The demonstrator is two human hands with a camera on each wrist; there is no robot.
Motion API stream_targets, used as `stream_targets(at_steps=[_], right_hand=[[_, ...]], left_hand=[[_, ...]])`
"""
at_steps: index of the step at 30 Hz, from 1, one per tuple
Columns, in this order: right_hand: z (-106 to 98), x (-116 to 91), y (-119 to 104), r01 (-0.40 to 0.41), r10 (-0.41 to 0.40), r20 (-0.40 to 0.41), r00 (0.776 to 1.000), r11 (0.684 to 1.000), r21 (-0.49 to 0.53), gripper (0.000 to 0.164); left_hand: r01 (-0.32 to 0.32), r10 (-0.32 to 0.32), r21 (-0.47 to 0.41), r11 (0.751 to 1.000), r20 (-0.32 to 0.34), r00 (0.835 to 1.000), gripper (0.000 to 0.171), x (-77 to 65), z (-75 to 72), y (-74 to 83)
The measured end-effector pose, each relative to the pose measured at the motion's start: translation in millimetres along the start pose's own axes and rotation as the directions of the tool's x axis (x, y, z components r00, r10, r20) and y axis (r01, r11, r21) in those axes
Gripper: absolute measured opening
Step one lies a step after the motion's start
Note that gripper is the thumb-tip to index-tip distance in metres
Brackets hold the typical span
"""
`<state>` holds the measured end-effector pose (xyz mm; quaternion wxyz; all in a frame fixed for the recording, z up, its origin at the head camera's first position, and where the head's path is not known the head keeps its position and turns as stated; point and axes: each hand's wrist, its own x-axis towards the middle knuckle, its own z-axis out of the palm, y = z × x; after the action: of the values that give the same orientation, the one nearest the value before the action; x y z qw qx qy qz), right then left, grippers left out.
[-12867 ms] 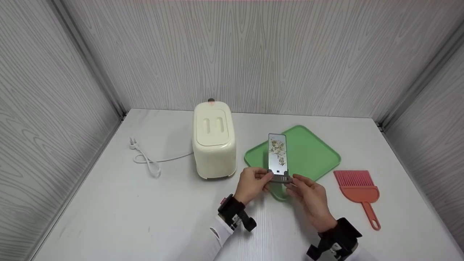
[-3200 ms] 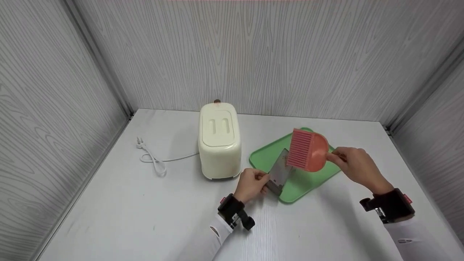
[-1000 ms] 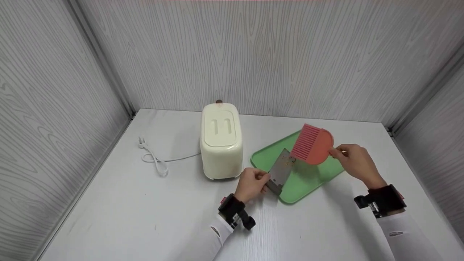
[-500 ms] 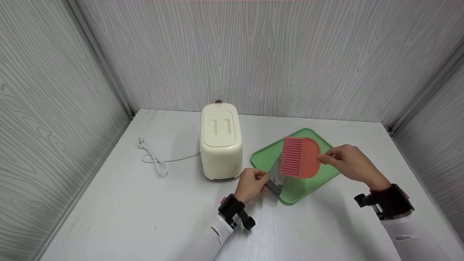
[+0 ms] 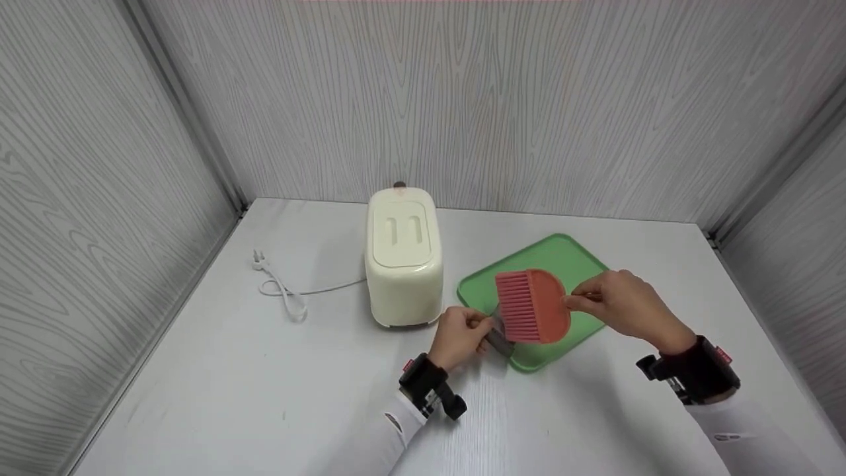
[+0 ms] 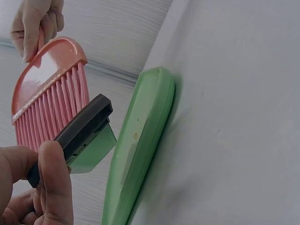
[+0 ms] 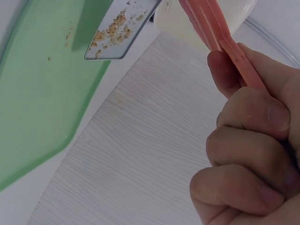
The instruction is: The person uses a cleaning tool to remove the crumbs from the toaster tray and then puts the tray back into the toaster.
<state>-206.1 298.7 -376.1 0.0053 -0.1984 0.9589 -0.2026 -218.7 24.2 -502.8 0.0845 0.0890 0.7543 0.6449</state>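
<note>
Above green tray [image 5: 575, 264] | hands [image 5: 461, 337] [image 5: 624, 304] gripping: pink-bristled coral brush [image 5: 535, 307] (right), crumb-strewn grey plate [image 7: 123, 30] (left)

The brush [image 5: 534, 306] looks glossy plastic, the grey plate [image 7: 120, 47] smooth metal.

"Can you read any lettering here?"

"Not a word. The right wristband [image 5: 704, 371] carries a red tag [image 5: 724, 355] with pale marks like letters, too small and blurred to make out."

"And the left wristband [image 5: 422, 378]?"

"A red tag [image 5: 408, 365] there too, equally illegible."

"What about the crumb tray [image 7: 117, 48]?"

"Its dark handle [image 6: 86, 124] shows small marks [image 6: 80, 148] in the left wrist view, but I can't tell letters from slots."

"The toaster [image 5: 404, 231]?"

"A tiny outlined mark [image 7: 167, 5] on its pale body, in the right wrist view; symbol or moulded detail, I can't tell."
</note>
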Motion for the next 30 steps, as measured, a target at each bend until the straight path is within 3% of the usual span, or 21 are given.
stream_targets(at_steps=[13,22,28,30], right_hand=[[0.8,-1.2,-4.7,0.016,-0.025,-0.068,0.997,0.992,-0.128,0.021],[6.0,-0.4,3.9,0.008,-0.031,-0.121,0.992,0.982,-0.189,0.032],[10.2,0.5,12.9,-0.001,-0.032,-0.154,0.987,0.977,-0.211,0.048],[11.2,1.0,16.7,-0.011,-0.026,-0.167,0.986,0.976,-0.216,0.046]], left_hand=[[-0.007,0.007,0.005,1.000,-0.011,1.000,0.016,-1.8,0.1,0.5],[0.000,0.000,0.016,1.000,-0.015,1.000,0.016,-1.4,-0.1,0.9],[0.000,0.000,0.008,1.000,-0.014,1.000,0.016,-1.1,0.2,0.0],[-0.006,0.006,0.007,1.000,-0.012,1.000,0.016,-1.0,0.3,-0.2]])
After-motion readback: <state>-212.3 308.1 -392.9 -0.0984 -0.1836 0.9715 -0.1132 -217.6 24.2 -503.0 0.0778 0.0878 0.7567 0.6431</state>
